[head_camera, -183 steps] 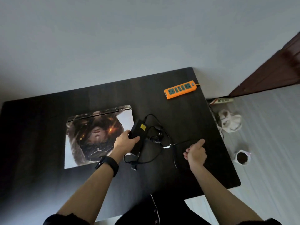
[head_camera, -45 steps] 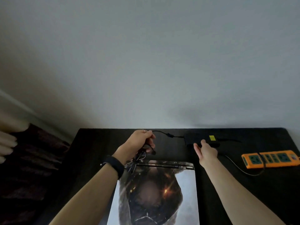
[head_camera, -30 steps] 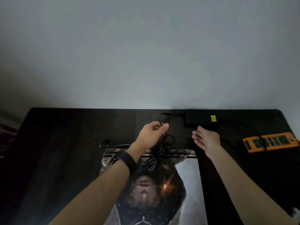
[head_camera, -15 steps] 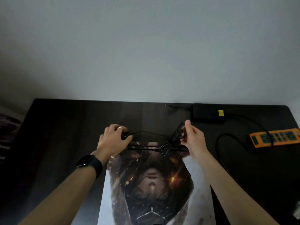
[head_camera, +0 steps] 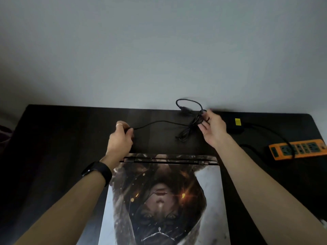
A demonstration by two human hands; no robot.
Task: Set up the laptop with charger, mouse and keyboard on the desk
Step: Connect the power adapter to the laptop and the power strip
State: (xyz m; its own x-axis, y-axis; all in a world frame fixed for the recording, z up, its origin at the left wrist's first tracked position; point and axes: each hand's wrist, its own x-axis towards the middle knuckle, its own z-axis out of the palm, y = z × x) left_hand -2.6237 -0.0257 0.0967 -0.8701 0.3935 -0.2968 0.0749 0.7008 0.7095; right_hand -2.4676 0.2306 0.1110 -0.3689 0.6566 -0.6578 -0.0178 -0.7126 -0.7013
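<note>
Finds laptop [head_camera: 164, 200] closed and lying flat on dark worktop [head_camera: 62, 138] at 6 o'clock of the view, lid covered by a printed figure picture, hinge edge turned toward 12 o'clock. Notes left hand [head_camera: 120, 138] above worktop just beyond that hinge edge, at 11 o'clock from laptop's centre, thumb and fingers curled and pinching one end of thin black charger cable [head_camera: 159, 122]; plug itself mostly hidden in the grip. Records a ring [head_camera: 120, 124] on one finger of that hand and a dark wristband [head_camera: 97, 171] on the wrist. Traces cable rightward in a shallow sag, clear of laptop, to right hand [head_camera: 212, 131] at 1 o'clock. Finds right hand raised above worktop, fingers curled round a loose bundle of cable loops, one blurred loop standing up against pale wall [head_camera: 159, 50] at 12 o'clock, other loops hanging below the fingers toward worktop; cannot tell contact between hanging loops and worktop. Locates black charger brick [head_camera: 235, 127] flat on worktop near its far edge, at 2 o'clock, just right of right hand and partly hidden by it, yellow label [head_camera: 238, 121] facing up. Follows thicker mains lead [head_camera: 270, 131] from brick in a curve to orange power strip [head_camera: 299, 150] at 3 o'clock, lead crossing over the strip's sockets; cannot tell plug seating.
</note>
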